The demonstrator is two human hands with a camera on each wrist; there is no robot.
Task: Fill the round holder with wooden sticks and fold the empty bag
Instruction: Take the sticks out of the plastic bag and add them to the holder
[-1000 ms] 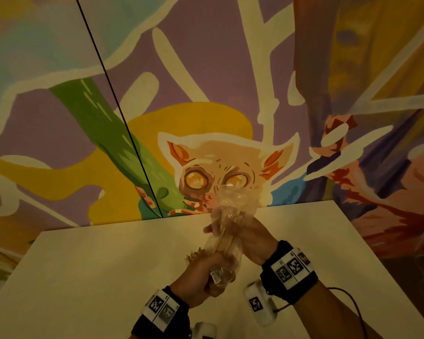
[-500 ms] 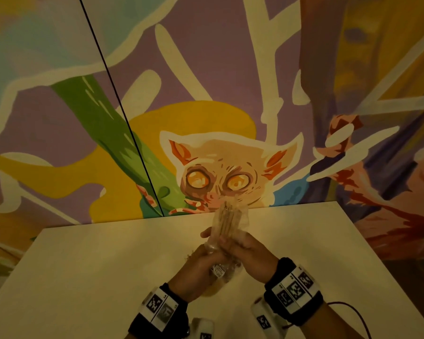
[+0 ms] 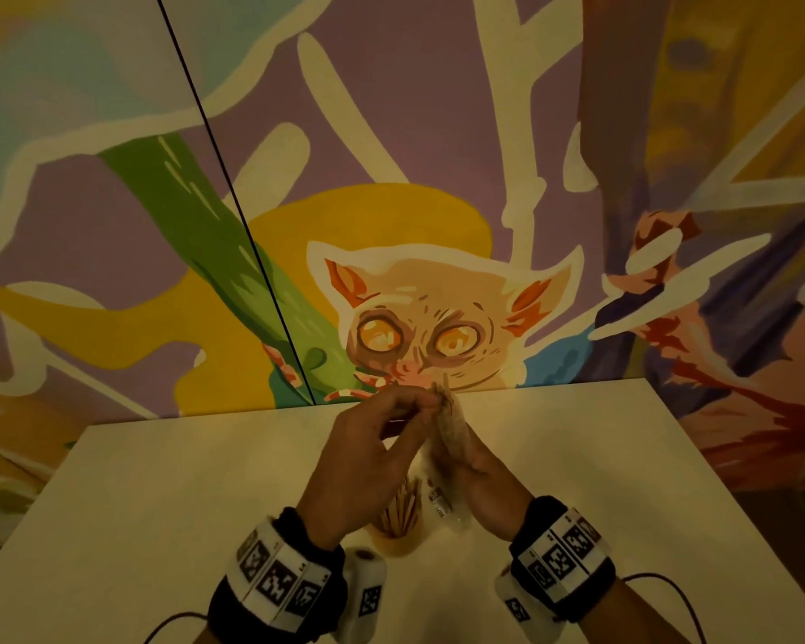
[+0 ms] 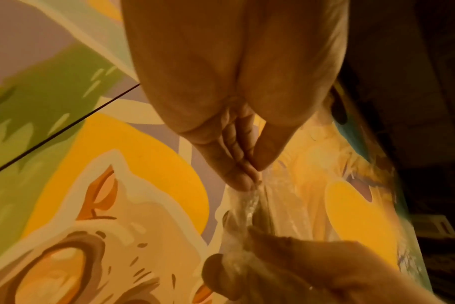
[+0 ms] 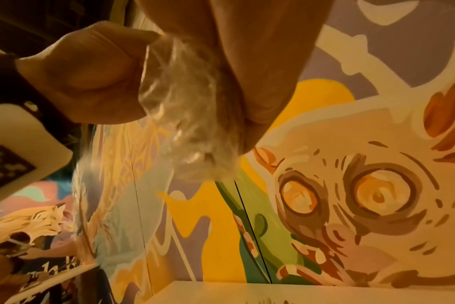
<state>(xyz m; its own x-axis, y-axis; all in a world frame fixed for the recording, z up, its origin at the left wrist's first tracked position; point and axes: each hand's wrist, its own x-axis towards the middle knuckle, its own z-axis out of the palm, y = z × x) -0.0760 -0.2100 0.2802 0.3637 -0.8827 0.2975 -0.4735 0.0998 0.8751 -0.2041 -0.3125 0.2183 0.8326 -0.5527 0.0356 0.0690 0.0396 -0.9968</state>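
Both hands are up at centre frame, the left hand (image 3: pixel 363 450) pinching the top of the clear bag (image 3: pixel 451 425), the right hand (image 3: pixel 477 467) pressed along its side, its grip hidden. That film looks light, limp and slippery, so the edges are the place to hold. Below them, lower centre on the bench (image 3: pixel 159 504), the round holder (image 3: pixel 398 536) stands packed with wooden sticks (image 3: pixel 400 508). One stick tip seems to peek from the bag's top.
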